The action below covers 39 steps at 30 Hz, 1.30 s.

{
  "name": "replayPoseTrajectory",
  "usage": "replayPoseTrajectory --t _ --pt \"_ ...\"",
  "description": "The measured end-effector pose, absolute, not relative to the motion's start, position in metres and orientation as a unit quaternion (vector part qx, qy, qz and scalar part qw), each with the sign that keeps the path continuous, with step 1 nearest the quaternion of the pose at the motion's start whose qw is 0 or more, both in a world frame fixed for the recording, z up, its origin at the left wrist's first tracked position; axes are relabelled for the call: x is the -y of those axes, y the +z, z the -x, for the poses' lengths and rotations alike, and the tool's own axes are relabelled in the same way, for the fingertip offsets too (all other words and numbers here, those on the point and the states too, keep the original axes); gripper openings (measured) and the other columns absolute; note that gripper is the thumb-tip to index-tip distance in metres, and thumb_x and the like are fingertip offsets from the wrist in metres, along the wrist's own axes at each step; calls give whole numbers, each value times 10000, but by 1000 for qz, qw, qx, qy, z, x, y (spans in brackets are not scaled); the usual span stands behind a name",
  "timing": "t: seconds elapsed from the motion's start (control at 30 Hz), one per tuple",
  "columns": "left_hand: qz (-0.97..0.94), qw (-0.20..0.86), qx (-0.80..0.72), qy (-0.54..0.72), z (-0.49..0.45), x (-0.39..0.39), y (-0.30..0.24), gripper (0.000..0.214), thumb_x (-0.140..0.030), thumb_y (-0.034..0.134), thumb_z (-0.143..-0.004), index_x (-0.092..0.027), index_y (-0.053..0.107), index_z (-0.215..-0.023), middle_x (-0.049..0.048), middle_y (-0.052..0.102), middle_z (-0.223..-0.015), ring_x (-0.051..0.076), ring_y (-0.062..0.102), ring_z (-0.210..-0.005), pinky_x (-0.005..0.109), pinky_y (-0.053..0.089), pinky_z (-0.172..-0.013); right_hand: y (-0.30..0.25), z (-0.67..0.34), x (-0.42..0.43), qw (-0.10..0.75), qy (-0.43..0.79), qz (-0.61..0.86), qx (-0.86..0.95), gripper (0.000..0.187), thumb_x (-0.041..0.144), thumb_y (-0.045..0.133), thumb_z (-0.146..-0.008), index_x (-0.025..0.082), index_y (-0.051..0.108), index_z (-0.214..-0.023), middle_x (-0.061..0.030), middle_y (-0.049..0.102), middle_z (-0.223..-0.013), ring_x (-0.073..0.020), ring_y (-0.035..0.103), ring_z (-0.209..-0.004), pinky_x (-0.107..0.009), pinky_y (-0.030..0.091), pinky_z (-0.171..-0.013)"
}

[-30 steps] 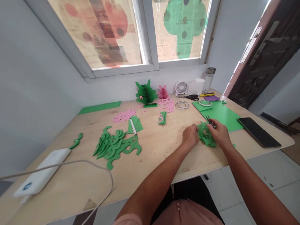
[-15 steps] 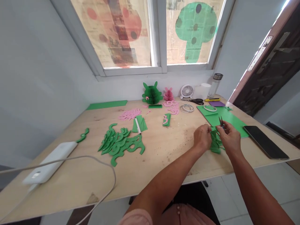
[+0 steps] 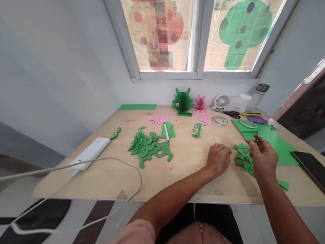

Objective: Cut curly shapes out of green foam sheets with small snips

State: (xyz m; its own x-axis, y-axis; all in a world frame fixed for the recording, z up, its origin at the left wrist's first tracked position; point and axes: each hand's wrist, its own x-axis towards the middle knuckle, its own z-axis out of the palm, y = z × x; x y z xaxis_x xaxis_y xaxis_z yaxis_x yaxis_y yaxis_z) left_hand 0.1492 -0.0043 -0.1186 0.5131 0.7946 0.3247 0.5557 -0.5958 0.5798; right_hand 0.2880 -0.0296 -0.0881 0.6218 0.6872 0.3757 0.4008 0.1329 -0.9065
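Note:
My right hand (image 3: pixel 264 156) is closed around small dark scissors (image 3: pixel 256 136), whose blades point up. Beneath and left of it lies a loose heap of green paper scraps (image 3: pixel 242 157). My left hand (image 3: pixel 218 159) rests on the wooden table (image 3: pixel 182 176) just left of those scraps. Its fingers are curled, and what they hold, if anything, is hidden. Further left is a pile of curved green cut-outs (image 3: pixel 149 145). A folded green piece with a pink shape (image 3: pixel 196 130) lies beyond my left hand.
Green sheets (image 3: pixel 275 142) and a phone (image 3: pixel 309 167) are on the right. Along the back stand a green paper figure (image 3: pixel 182 100), a pink one (image 3: pixel 200 102) and a small fan (image 3: pixel 221 101). A white power bank (image 3: pixel 92 152) with a cable (image 3: pixel 137 167) occupies the left.
The view has swung left. My left hand has come away from the green paper, which now lies on the table as scraps. My right hand still holds the scissors.

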Motion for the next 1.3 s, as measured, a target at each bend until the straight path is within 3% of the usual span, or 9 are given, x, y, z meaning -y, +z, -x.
replayPoseTrajectory --t 0.13,0.43,0.7,0.97,1.1,1.2,1.3 --pt "-841 194 -410 296 -101 7 -120 183 -189 479 -860 -191 652 -921 59 668 -994 201 528 -998 338 382 -867 -77 -250 20 684 286 564 363 417 378 696 -656 187 624 -1019 -24 643 -811 -64 379 -445 -208 270 -384" --pt "-768 80 -582 253 3 -26 -106 194 -212 464 -869 -203 637 -957 64 685 -960 218 566 -962 354 370 -868 -81 -160 -18 594 504 504 373 457 369 718 -595 166 613 -991 -8 636 -741 -55 372 -426 -200 212 -377" --pt "-662 14 -729 175 47 -57 -108 303 -222 459 -841 -192 573 -1121 111 685 -957 279 564 -1037 382 376 -845 -122 -139 -32 530 474 570 411 461 418 658 -639 144 633 -1008 -33 670 -751 -69 368 -410 -210 266 -372" --pt "-642 36 -737 211 69 -53 -103 221 -215 466 -831 -205 602 -1005 70 692 -899 246 601 -930 347 406 -787 -129 -141 -27 498 429 564 500 495 414 611 -690 123 635 -1089 -53 679 -763 -112 475 -473 -235 345 -432" --pt "-625 41 -736 258 99 -30 -104 174 -234 450 -832 -221 622 -856 43 689 -845 230 615 -878 334 431 -778 -132 -141 -29 481 414 566 526 506 416 581 -714 108 621 -1113 -58 682 -771 -141 523 -516 -254 381 -457" --pt "-585 19 -753 301 122 -11 -113 185 -244 444 -827 -229 622 -873 45 690 -882 236 611 -922 348 440 -828 -138 -143 -31 457 361 573 576 470 402 551 -745 120 629 -1112 -57 689 -795 -192 605 -649 -297 459 -582" --pt "-535 -4 -783 318 146 -1 -121 229 -246 446 -817 -210 611 -972 75 680 -991 252 591 -997 364 437 -877 -141 -146 -29 422 264 581 644 403 356 525 -774 174 634 -1117 -75 706 -962 -238 646 -844 -341 480 -745"
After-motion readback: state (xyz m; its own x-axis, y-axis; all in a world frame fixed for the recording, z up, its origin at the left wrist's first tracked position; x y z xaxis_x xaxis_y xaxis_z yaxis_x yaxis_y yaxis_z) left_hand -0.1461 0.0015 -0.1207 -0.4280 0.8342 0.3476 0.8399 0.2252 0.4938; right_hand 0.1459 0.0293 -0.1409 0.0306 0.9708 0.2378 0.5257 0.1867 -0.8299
